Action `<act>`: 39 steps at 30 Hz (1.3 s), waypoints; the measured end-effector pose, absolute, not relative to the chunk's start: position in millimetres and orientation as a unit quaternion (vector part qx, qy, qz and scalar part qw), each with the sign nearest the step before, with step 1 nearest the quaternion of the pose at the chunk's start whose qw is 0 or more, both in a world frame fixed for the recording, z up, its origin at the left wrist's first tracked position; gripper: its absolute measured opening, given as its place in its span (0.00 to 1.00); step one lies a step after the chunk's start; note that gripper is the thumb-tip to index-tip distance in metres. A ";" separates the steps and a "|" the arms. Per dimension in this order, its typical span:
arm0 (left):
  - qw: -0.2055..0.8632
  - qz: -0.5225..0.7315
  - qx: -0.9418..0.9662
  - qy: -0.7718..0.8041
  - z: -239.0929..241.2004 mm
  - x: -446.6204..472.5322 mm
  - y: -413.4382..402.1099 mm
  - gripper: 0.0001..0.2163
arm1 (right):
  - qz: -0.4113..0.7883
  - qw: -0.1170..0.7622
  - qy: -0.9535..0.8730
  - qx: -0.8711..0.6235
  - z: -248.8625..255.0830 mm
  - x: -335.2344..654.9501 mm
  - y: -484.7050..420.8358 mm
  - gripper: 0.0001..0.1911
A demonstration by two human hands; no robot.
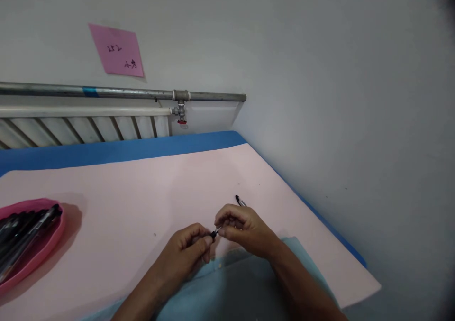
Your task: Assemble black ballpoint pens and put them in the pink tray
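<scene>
My left hand (190, 245) is closed in a pinch on a small black pen part (213, 234), which looks like a cap or grip end. Close beside it, the thumb and fingertips of my right hand (247, 228) pinch a thin, pale, shiny piece (218, 230) that meets the black part. Whether the two pieces are joined, I cannot tell. Just beyond my right hand lies a pen (240, 200) with a black end and a clear barrel. My right hand hides the rest of it.
A pink basket (61, 224) with several black and clear pens (33, 231) stands at the left. Pale pink sheeting (117, 207) covers the blue table (142, 149). Walls border the back and right, with a radiator (81, 126), a pipe (135, 93) and a red-handled valve (181, 121) behind.
</scene>
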State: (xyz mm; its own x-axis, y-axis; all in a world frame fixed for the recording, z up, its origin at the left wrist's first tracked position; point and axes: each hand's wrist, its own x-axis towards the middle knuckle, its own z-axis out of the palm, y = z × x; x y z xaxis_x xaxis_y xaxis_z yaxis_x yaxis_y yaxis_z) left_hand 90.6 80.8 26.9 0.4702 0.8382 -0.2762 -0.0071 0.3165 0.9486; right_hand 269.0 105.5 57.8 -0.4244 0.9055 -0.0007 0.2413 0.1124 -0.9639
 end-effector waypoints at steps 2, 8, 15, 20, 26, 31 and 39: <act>0.708 0.298 0.488 0.414 25.8 90.7 80.7 0.11 | 0.514 0.316 -0.678 -0.420 58.0 270.7 106.3 0.06; 0.667 0.315 0.519 0.433 23.5 91.5 80.8 0.11 | 0.540 0.323 -0.653 -0.422 52.7 269.9 106.8 0.04; 0.711 0.337 0.447 0.426 33.6 90.1 81.5 0.12 | 0.678 0.388 -0.492 -0.385 41.0 264.9 106.8 0.14; 0.718 0.342 0.438 0.420 35.7 89.9 81.5 0.12 | 0.693 0.382 -0.478 -0.380 36.8 258.1 103.8 0.09; 0.705 0.348 0.438 0.436 36.9 90.6 81.4 0.13 | 0.648 0.385 -0.495 -0.432 36.0 249.1 100.6 0.09; 0.704 0.351 0.434 0.438 36.0 91.3 81.8 0.13 | 0.639 0.400 -0.493 -0.435 36.5 250.4 100.9 0.09; 0.695 0.346 0.438 0.453 36.1 91.1 81.8 0.13 | 0.660 0.391 -0.470 -0.436 35.6 249.8 101.4 0.11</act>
State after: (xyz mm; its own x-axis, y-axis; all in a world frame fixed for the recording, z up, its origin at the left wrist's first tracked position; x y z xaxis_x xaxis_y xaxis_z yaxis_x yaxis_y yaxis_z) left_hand 91.1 81.8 36.1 0.3510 0.8776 -0.3264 -0.0840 0.3767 0.9225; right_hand 249.8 101.4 35.6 -0.3140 0.9266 -0.2070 -0.1072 -0.2513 -0.9620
